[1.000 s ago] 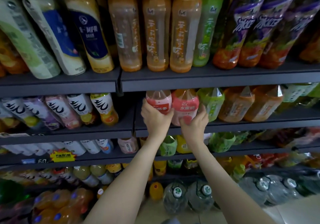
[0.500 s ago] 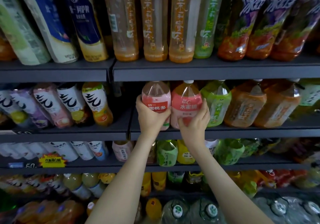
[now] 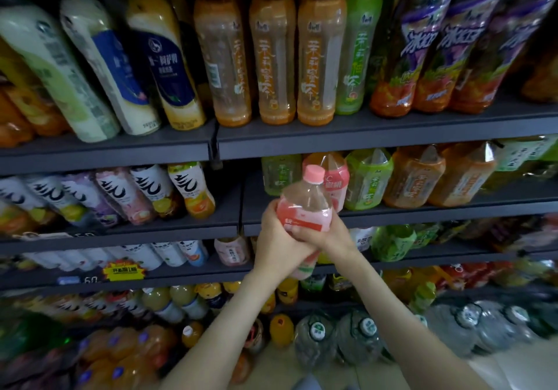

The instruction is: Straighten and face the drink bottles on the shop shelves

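A pink drink bottle (image 3: 305,208) with a pink cap is off the shelf, tilted slightly right, in front of the second shelf (image 3: 422,211). My left hand (image 3: 279,244) grips its lower left side and my right hand (image 3: 324,235) wraps its lower right side; both hide the bottle's lower half. Behind it on the shelf stands a second pink-labelled bottle (image 3: 335,178), with a green bottle (image 3: 279,175) to its left and another green bottle (image 3: 367,178) to its right.
Tall orange tea bottles (image 3: 274,57) and purple-labelled bottles (image 3: 428,51) fill the top shelf. White-labelled small bottles (image 3: 151,190) line the left of the second shelf. Lower shelves hold more drinks, and large water jugs (image 3: 359,338) stand at floor level.
Both hands earlier each rested on a separate pink bottle on the shelf. Now the left pink bottle is pulled out toward me, held in both hands. The view has also shifted.
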Action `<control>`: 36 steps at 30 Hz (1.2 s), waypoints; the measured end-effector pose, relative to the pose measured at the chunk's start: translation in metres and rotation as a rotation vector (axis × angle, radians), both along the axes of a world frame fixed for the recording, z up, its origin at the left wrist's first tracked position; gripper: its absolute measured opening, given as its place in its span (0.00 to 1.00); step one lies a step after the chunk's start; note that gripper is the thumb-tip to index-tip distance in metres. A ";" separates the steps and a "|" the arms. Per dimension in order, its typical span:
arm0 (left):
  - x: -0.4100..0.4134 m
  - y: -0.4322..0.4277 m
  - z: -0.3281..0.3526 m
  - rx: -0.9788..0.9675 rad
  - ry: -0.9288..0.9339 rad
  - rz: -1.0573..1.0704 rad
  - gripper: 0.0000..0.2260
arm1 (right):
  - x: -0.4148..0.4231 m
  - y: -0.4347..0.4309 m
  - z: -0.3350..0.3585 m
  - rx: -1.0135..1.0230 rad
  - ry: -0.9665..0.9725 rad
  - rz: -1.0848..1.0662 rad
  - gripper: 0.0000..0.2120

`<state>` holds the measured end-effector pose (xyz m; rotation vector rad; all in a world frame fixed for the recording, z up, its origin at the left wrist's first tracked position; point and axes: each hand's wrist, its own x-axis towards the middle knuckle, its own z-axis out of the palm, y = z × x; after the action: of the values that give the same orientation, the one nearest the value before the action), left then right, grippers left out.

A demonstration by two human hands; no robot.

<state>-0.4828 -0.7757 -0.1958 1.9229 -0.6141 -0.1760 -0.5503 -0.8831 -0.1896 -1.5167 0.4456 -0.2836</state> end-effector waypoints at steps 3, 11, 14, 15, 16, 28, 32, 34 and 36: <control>0.011 -0.011 0.012 0.112 0.174 -0.224 0.38 | -0.020 -0.004 0.011 0.173 -0.060 -0.071 0.32; -0.027 -0.054 0.037 0.069 0.670 -0.483 0.33 | -0.091 -0.055 0.025 0.296 -0.006 -0.185 0.20; -0.059 -0.090 0.042 0.066 0.725 -0.490 0.20 | -0.117 -0.083 0.026 0.343 0.004 -0.193 0.23; -0.070 -0.103 0.043 0.069 0.719 -0.487 0.14 | -0.126 -0.094 0.026 0.354 0.010 -0.199 0.24; -0.081 -0.117 0.045 0.078 0.700 -0.472 0.11 | -0.136 -0.106 0.026 0.363 0.017 -0.205 0.23; -0.215 -0.242 0.042 0.039 0.735 -0.277 0.15 | -0.252 -0.244 0.027 0.448 0.141 -0.164 0.22; -0.223 -0.258 0.055 0.036 0.721 -0.162 0.13 | -0.263 -0.267 0.023 0.500 0.150 -0.238 0.24; -0.214 -0.261 0.051 0.094 0.587 -0.025 0.11 | -0.262 -0.278 0.019 0.481 0.156 -0.283 0.26; -0.203 -0.262 0.046 0.143 0.400 0.127 0.10 | -0.257 -0.288 0.011 0.440 0.146 -0.311 0.27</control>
<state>-0.6857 -1.0381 -0.1498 1.9814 -0.2164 -0.5197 -0.8074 -1.1710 -0.1783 -1.0385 0.8076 -0.2949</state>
